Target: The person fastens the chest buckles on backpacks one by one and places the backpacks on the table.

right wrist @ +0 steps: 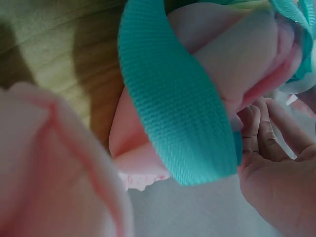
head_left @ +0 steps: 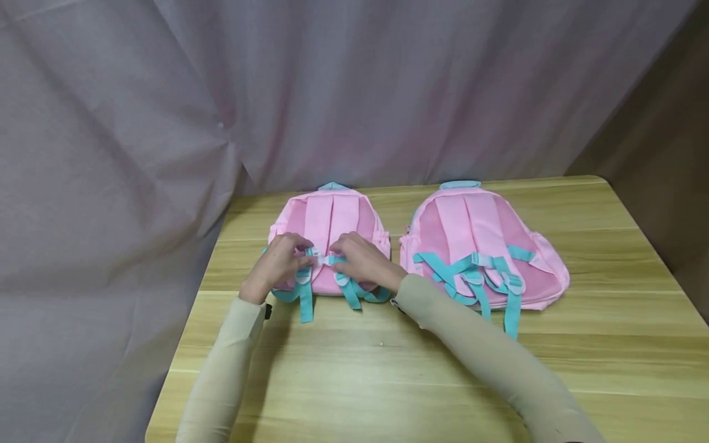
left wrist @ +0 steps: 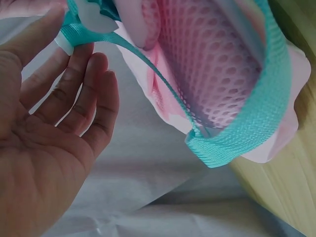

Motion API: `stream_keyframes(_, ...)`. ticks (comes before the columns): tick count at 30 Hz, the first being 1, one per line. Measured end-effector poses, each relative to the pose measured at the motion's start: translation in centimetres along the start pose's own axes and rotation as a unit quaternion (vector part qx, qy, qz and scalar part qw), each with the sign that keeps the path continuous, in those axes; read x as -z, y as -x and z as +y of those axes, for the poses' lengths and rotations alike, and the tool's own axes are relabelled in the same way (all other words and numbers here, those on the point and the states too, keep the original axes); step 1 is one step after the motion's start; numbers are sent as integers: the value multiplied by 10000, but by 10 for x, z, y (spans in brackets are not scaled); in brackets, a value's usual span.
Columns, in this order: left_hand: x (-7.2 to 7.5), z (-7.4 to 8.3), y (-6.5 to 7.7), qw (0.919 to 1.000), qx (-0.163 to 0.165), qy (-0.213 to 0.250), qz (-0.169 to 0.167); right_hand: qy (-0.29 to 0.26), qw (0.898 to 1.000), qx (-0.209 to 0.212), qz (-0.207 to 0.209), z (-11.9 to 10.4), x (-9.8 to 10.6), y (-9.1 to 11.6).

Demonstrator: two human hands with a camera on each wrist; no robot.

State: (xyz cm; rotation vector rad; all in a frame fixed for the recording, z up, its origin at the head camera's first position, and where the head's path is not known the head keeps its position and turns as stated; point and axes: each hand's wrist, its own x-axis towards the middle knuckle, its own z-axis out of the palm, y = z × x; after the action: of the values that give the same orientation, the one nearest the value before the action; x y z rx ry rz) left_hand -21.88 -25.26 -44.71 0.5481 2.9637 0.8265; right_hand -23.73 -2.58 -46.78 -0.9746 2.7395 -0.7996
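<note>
A small pink backpack lies back-side up on the table, its teal straps and padded shoulder straps on top. Both hands meet over its lower middle at a white plastic buckle. My left hand pinches a teal strap between thumb and fingers at a white plastic end, its other fingers loosely bent. From the other side, my right hand grips the strap beside the buckle; its fingertips are partly hidden in the right wrist view. How the buckle halves fit together is too small to tell.
A larger pink backpack lies to the right, teal straps trailing toward the front. Both bags rest on a wooden table. A grey curtain hangs behind and along the left side.
</note>
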Motion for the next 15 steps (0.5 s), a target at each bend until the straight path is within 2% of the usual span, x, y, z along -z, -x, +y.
stream_keyframes(9, -2, -2, -1, 9999, 138, -14, 92, 44, 9999, -119, -114, 1, -8, -10)
stream_keyframes(15, -4, -4, 1, 9999, 90, 26, 112, 24, 9996, -237, -135, 0, -15, -14)
